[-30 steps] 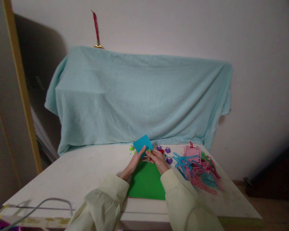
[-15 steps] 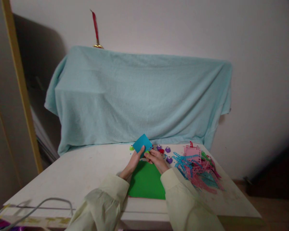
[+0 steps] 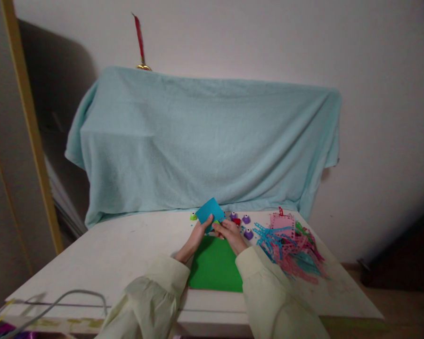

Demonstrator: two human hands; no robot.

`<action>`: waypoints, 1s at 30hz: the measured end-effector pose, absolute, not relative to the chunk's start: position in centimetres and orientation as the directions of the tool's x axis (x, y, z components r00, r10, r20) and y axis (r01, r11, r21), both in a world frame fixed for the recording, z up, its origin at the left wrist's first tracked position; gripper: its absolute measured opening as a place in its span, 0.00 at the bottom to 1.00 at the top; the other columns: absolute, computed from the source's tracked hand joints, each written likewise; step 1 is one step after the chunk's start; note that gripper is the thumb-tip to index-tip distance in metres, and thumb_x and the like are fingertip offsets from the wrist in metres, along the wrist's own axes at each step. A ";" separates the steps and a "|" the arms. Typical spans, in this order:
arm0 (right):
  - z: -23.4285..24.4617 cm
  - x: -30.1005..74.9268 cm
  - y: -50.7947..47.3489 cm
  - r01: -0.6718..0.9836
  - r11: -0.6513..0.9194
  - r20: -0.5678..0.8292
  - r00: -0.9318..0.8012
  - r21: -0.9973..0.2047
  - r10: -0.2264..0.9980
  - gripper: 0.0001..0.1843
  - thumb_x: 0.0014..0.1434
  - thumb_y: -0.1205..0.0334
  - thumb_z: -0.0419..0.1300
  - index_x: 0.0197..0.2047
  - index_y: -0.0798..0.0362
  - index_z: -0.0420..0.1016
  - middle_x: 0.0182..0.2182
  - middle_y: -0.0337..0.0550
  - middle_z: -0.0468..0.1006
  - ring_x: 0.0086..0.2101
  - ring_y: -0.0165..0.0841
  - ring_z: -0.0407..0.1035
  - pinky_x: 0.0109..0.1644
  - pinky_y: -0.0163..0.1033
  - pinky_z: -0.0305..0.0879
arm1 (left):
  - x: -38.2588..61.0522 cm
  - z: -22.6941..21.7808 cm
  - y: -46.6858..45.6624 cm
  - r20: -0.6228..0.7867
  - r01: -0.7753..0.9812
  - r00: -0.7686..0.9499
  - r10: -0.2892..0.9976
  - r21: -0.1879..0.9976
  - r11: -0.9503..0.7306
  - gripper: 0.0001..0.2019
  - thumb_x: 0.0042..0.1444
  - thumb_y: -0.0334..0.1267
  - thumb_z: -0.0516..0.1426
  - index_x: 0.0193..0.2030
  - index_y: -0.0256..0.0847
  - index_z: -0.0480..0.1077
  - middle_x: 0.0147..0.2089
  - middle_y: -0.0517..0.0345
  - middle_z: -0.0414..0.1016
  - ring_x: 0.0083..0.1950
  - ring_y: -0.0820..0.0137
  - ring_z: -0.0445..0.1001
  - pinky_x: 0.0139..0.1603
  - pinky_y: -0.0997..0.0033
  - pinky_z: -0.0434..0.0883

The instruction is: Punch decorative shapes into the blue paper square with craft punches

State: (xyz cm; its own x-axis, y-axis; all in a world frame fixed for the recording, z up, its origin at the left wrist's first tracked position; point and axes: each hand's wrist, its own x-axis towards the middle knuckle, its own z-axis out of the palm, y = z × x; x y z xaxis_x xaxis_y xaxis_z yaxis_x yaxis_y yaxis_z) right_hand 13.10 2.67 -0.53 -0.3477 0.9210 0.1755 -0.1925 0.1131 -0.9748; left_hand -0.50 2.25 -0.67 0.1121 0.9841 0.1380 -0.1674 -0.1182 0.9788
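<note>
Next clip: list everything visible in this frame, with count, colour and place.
blue paper: one, blue, held over table
green sheet: one, green, flat under wrists
small punches: about five, purple, green, red, behind hands
paper scraps: one pile, pink and blue, table right
cloth: one, pale blue, draped behind
table: one, white, foreground
cable: one, grey, near-left edge
left hand: one, cream sleeve, holding blue paper
right hand: one, cream sleeve, holding blue paper

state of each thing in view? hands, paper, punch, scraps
left hand: shut on blue paper square, lifted and tilted
right hand: shut on small green paper punch at square's edge
green paper sheet: flat on white table
pink and blue paper scraps: loose heap
purple plastic punches: standing, untouched
</note>
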 end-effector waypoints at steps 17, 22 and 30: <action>-1.1 13.2 3.0 -0.162 0.137 0.187 -0.355 -0.977 0.916 0.16 0.49 0.51 0.63 0.29 0.55 0.68 0.20 0.35 0.69 0.20 0.24 0.59 0.22 0.31 0.48 | -0.6 -1.2 3.0 0.038 -0.391 0.145 0.989 0.920 0.022 0.23 0.47 0.53 0.58 0.38 0.32 0.69 0.28 0.51 0.75 0.29 0.66 0.74 0.33 0.69 0.68; -1.2 13.3 3.0 -0.202 0.202 0.263 -0.350 -0.959 0.899 0.16 0.48 0.51 0.63 0.31 0.56 0.70 0.22 0.36 0.68 0.22 0.25 0.60 0.26 0.33 0.53 | -0.3 -1.1 2.9 0.121 -0.424 0.127 0.984 0.904 -0.057 0.21 0.48 0.51 0.59 0.40 0.33 0.69 0.33 0.50 0.76 0.34 0.66 0.74 0.37 0.68 0.68; -1.6 13.5 3.1 -0.186 0.234 0.278 -0.263 -0.954 0.924 0.17 0.49 0.50 0.63 0.25 0.55 0.67 0.17 0.33 0.62 0.20 0.24 0.55 0.24 0.33 0.47 | 0.7 -0.4 1.9 0.142 -0.435 0.207 0.968 0.900 -0.039 0.20 0.51 0.50 0.57 0.42 0.35 0.68 0.35 0.50 0.75 0.34 0.67 0.74 0.37 0.67 0.69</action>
State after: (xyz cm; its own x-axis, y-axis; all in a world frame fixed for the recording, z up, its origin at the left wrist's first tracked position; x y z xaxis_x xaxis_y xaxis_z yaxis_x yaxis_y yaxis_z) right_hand 13.49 3.14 -1.56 -0.2628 0.9240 0.2779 -0.1862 0.2340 -0.9542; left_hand 0.67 1.87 -0.43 0.2073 0.9679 0.1424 -0.4348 -0.0392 0.8997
